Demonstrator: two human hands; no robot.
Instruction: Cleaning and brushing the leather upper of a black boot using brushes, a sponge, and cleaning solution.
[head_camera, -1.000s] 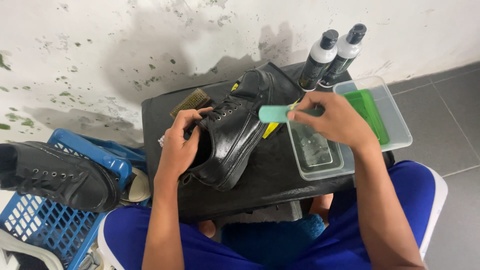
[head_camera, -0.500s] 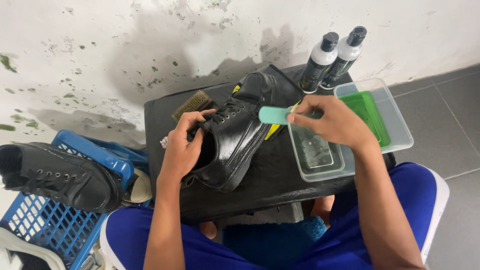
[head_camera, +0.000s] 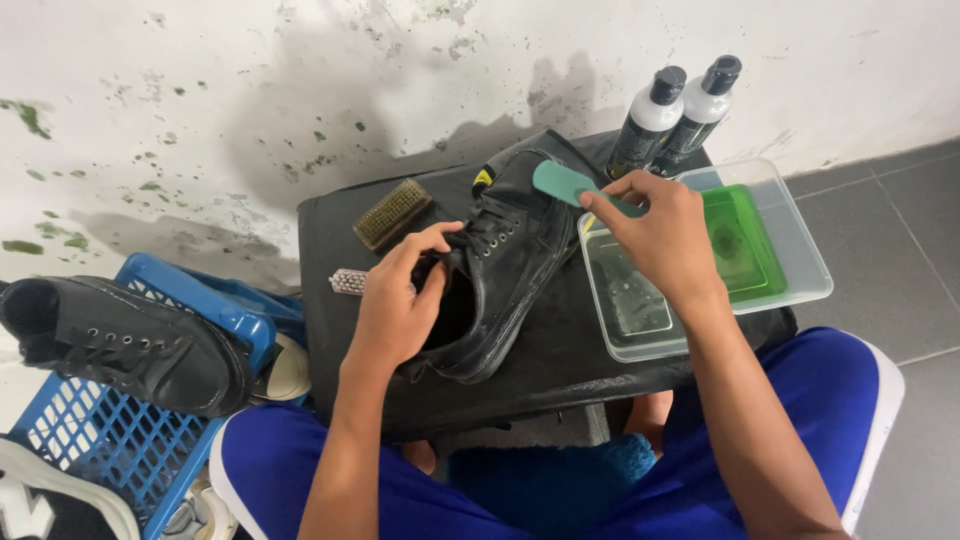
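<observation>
A black lace-up shoe (head_camera: 505, 260) lies on a black covered stool (head_camera: 560, 350) in front of me. My left hand (head_camera: 400, 300) grips the shoe at its opening, thumb on the tongue. My right hand (head_camera: 655, 235) holds a teal flat-handled brush (head_camera: 565, 185) over the shoe's toe, next to the clear plastic tub (head_camera: 640, 315). The brush's bristle side is hidden from me.
A clear tray with a green pad (head_camera: 745, 240) sits beside the tub. Two bottles with black caps (head_camera: 675, 115) stand at the wall. A wooden brush (head_camera: 392, 213) lies at the stool's back left. Another black shoe (head_camera: 120, 340) rests on a blue crate (head_camera: 130, 440) to the left.
My right hand has moved the teal brush slightly up and away over the shoe's toe. My left hand keeps its grip on the shoe.
</observation>
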